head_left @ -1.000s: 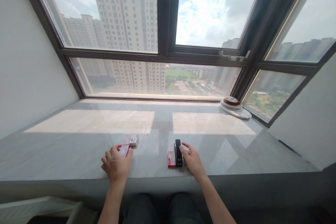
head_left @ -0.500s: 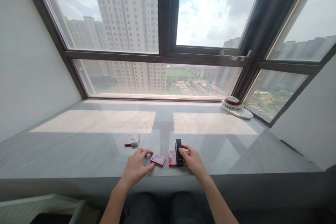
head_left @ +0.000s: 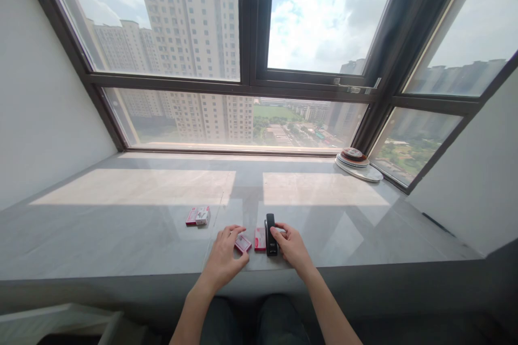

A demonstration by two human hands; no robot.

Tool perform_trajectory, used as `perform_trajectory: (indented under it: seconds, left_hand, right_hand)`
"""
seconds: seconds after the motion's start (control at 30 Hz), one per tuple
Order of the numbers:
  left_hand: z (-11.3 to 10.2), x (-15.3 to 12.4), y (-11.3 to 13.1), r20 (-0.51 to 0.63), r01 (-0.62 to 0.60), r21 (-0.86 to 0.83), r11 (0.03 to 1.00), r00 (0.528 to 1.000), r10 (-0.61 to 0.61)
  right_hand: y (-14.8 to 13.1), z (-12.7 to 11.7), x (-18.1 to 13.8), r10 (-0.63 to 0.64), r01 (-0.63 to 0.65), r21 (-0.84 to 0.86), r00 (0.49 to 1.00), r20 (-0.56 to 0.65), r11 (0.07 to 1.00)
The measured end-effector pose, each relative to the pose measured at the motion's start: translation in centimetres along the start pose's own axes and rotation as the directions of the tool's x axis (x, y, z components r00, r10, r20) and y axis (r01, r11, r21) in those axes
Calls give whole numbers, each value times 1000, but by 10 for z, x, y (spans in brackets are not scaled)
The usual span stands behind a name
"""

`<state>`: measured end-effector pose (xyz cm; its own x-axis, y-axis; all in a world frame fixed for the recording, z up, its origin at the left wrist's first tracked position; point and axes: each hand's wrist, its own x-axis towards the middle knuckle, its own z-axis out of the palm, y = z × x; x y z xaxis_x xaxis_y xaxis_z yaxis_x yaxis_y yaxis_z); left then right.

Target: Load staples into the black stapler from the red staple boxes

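Note:
A black stapler [head_left: 270,233] lies on the grey stone window ledge [head_left: 121,248] near its front edge. My right hand [head_left: 292,248] rests against the stapler's right side, fingers curled round it. A small red staple box [head_left: 259,239] lies just left of the stapler. My left hand [head_left: 224,260] pinches a second red and white staple box [head_left: 242,243] and holds it close beside the first. Further left, another red and white box [head_left: 198,216] lies alone on the ledge.
A stack of round plates or discs [head_left: 356,164] sits at the back right corner of the ledge by the window frame [head_left: 251,78]. White walls close in the ledge on both sides. My knees are under the front edge.
My left hand has carried a staple box from the left, near the far box, rightward to beside the box next to the stapler. My right hand stayed on the stapler.

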<state>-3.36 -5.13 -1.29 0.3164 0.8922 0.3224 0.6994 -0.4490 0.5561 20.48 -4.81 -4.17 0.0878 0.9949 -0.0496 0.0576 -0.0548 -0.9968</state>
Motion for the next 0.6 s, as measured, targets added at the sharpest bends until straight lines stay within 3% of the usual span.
perform_trajectory:
  seconds: [0.27, 0.43, 0.6]
  left_hand:
    - [-17, 5, -17, 38, -12, -100, 995, 999, 16]
    - [-4, 24, 1, 97, -42, -296, 954, 993, 73]
    - [14, 37, 10, 162, -70, -311, 948, 979, 125]
  right_hand:
    - [0, 1, 0, -4, 4, -12, 1000, 8, 1000]
    - [-4, 2, -2, -7, 7, -2, 1000, 13, 1000]
    - [-8, 1, -4, -9, 8, 20, 999, 47, 1000]
